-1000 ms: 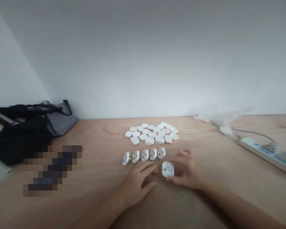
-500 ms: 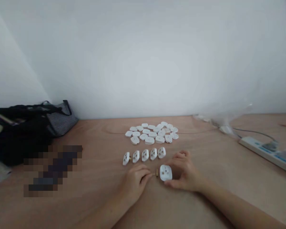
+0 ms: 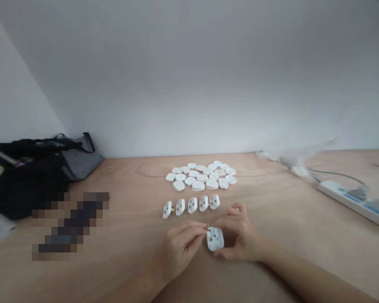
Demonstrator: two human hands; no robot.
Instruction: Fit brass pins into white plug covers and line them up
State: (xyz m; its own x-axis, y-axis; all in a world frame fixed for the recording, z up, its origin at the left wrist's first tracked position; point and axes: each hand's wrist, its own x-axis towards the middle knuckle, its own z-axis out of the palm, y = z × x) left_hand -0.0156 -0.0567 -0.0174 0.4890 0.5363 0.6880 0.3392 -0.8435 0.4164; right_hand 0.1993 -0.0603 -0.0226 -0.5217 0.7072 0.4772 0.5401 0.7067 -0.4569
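Note:
My right hand point(image 3: 240, 235) grips a white plug housing point(image 3: 215, 240) between thumb and fingers, its inner face with holes turned toward me. My left hand point(image 3: 186, 244) pinches a small brass-coloured pin point(image 3: 209, 229) at the upper left edge of that housing. The fingertips partly cover the pin, and I cannot tell how far it sits in a hole. Just beyond the hands stands a row of several white plug housings, among them a left-end one point(image 3: 167, 209) with a brass pin sticking out and a right-end one point(image 3: 214, 202).
Farther back lies a cluster of white plug parts point(image 3: 202, 178) on the wooden table point(image 3: 129, 235). On the left are a black bag point(image 3: 28, 176) and a blurred-out dark object point(image 3: 72, 227). To the right lie a power strip point(image 3: 353, 202) with a cable and clear plastic point(image 3: 300, 166).
The brass pin, held apart from the housing earlier, now meets its upper left edge. My right hand has shifted the housing slightly left and toward me; my left hand has moved slightly right.

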